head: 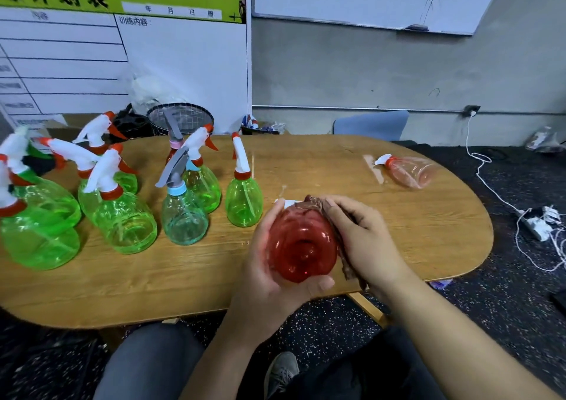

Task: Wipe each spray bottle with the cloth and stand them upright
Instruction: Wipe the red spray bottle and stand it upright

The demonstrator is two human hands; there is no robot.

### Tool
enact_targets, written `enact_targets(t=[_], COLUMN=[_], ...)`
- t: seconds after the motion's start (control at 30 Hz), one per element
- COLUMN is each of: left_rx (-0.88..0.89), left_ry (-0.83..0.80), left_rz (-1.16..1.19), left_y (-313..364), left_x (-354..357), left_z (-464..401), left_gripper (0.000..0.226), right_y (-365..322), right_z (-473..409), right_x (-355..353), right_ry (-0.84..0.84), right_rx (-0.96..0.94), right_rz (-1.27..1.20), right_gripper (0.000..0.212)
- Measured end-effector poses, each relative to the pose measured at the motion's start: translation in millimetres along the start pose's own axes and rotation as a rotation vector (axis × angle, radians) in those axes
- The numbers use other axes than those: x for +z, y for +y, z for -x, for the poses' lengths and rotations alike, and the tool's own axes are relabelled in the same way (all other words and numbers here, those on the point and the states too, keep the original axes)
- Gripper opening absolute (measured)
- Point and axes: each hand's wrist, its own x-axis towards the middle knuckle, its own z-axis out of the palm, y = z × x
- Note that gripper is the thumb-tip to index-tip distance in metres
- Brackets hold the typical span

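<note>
1. The left hand point(269, 277) grasps the red transparent plastic spray bottle point(301, 243) above the near edge of the oval wooden bench point(183, 277), base toward the camera.
2. The right hand point(364, 240) presses the brown cloth point(346, 265) on its side, fingers point(340, 210) curled around it (wiping step).
3. Next I think: stand it upright beside the green bottles point(244, 199); one pale red bottle point(410, 171) lies unwiped.
</note>
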Motion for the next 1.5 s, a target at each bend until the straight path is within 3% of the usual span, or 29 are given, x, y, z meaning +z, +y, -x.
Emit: enact_targets(t=[0.13, 0.23, 0.37, 0.47, 0.53, 0.83, 1.0, 1.17, 1.33, 1.5], left_rx=[0.101, 0.188, 0.225, 0.252, 0.272, 0.407, 0.429, 0.429, 0.378, 0.418], left_ry=[-0.019, 0.056, 0.148, 0.190, 0.210, 0.270, 0.327, 0.281, 0.328, 0.340], left_rz=[-0.202, -0.319, -0.403, -0.467, -0.504, -0.653, -0.584, -0.502, -0.416, -0.480], left_y=[23, 38, 58, 72, 81, 112, 122, 137, 147, 159], left_x=[0, 1, 1, -2, -2, 6, 10, 0, -1, 7], left_z=[0, -4, -8, -6, -2, 16, 22, 31, 40, 51], left_gripper=[0.129, 0.115, 0.099, 0.099, 0.097, 0.089, 0.072, 0.077, 0.088, 0.091], right_y=[-17, -28, -50, -65, -72, -104, -117, -118, -119, -137], right_z=[6, 9, 22, 37, 46, 70, 92, 113, 121, 119], right_x=[-3, -5, -15, -31, -36, -24, -19, -28, -49, -63], right_ry=[-0.075, -0.080, 0.156, 0.265, 0.273, 0.197, 0.121, 0.073, 0.151, 0.294], right_rx=[0.108, 0.089, -0.247, -0.575, -0.650, -0.694, -0.763, -0.868, -0.824, -0.774], right_rz=[-0.163, -0.215, -0.157, 0.144, 0.328, 0.407, 0.500, 0.551, 0.507, 0.488], right_gripper=[0.030, 0.029, 0.019, 0.016, 0.019, 0.027, 0.028, 0.024, 0.024, 0.025])
